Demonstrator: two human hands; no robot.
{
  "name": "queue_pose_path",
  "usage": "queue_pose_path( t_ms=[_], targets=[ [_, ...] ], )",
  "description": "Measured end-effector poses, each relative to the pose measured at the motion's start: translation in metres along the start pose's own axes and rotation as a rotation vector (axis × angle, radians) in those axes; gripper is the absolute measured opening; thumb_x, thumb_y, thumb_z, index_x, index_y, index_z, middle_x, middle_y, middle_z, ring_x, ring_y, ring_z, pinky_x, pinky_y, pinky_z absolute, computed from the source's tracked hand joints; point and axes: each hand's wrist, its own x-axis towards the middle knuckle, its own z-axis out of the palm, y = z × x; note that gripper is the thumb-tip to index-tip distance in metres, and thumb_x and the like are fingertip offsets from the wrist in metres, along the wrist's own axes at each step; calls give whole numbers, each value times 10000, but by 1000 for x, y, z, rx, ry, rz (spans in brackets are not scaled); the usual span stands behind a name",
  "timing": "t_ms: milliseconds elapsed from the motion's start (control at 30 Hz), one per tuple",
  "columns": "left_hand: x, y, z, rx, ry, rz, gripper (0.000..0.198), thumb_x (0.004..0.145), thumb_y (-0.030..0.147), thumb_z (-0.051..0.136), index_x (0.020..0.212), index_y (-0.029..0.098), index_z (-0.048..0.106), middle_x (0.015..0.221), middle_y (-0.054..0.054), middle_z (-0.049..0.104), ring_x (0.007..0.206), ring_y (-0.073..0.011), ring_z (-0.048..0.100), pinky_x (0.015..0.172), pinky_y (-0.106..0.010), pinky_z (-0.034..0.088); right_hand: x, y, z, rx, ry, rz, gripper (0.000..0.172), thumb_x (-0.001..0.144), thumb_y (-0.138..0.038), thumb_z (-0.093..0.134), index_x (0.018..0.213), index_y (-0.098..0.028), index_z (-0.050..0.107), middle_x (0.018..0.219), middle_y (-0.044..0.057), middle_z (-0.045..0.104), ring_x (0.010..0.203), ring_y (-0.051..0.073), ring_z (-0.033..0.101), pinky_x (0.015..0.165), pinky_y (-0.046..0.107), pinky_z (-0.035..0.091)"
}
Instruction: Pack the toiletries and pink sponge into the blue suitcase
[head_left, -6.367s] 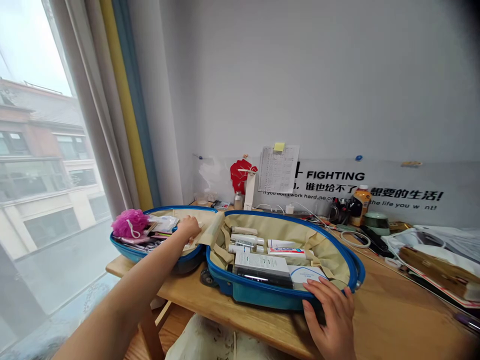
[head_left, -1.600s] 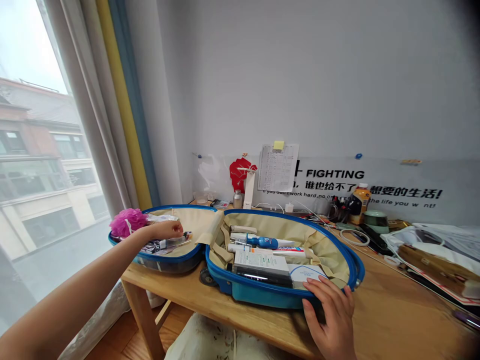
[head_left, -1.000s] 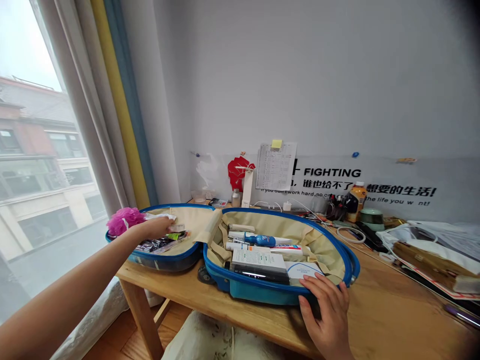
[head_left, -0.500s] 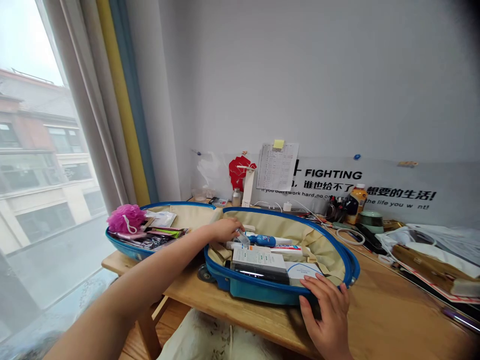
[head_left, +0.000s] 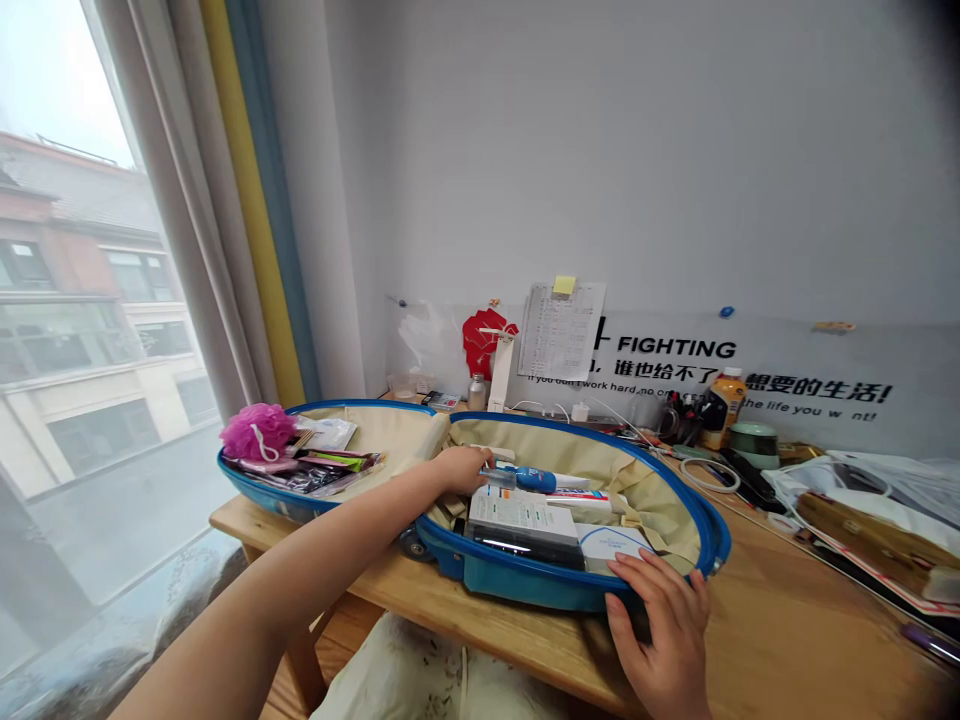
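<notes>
A small blue suitcase (head_left: 517, 585) lies opened flat on a wooden table (head_left: 780, 640). Its right half holds tubes, a blue-handled item (head_left: 534, 479), a white box (head_left: 521, 517) and a pale packet (head_left: 609, 541). My left hand (head_left: 463, 469) reaches into that half, fingers curled down among the tubes by the blue-handled item; what it grips is hidden. My right hand (head_left: 664, 632) lies flat with fingers spread on the case's near rim. The left half (head_left: 262, 492) carries a pink bath pouf (head_left: 259, 432) and several sachets (head_left: 324, 468).
Curtains and a large window stand at the left. Along the wall behind the case are a paper sheet, a red fist sticker, a small bottle (head_left: 477, 391), an orange drink bottle (head_left: 718, 407), a green bowl (head_left: 753, 443), cables, and a bagged book (head_left: 874, 520) at the right.
My left hand left the sachets in the left half and moved right into the right half, settling among the tubes. My right hand stayed on the rim.
</notes>
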Motion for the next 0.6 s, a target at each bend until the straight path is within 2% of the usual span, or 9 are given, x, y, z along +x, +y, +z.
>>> queue_pose_path(
  t_ms=[200,300,400,500,600],
  targets=[
    [-3,1,1,-8,79,-2,256,880,331,606,1070,161,631,1145,-79,636,1062,-214,599,944,-441,478,-2,1,1,-16,-8,-15,200,911,-329,458,1025,-226,585,912,43,679,1005,224,593,1073,461,257],
    [-7,3,-6,-36,228,-20,228,894,277,547,1086,208,648,1191,-71,633,1138,-218,571,1020,-374,428,-2,1,1,-15,6,-32,200,916,-319,449,1017,-209,583,904,58,677,1007,228,585,1074,467,258],
    [-17,-3,-18,-76,421,-82,348,961,263,346,1217,241,581,1282,-48,585,1219,-181,512,1066,-303,375,-2,2,2,-10,8,-23,200,912,-325,458,1020,-217,586,906,52,679,1004,228,589,1073,466,259],
    [-34,-28,-28,-102,522,-201,420,969,231,229,1251,226,540,1306,-60,560,1234,-171,495,1054,-300,377,-3,1,2,-9,0,-9,206,908,-333,460,1029,-227,590,912,42,679,1011,227,595,1075,464,254],
    [-56,-69,-34,-112,498,-368,417,951,200,225,1213,193,550,1278,-89,579,1194,-194,528,996,-324,418,-2,0,1,-6,7,-13,202,910,-324,460,1021,-219,592,909,46,677,1005,225,597,1073,458,254]
  ],
)
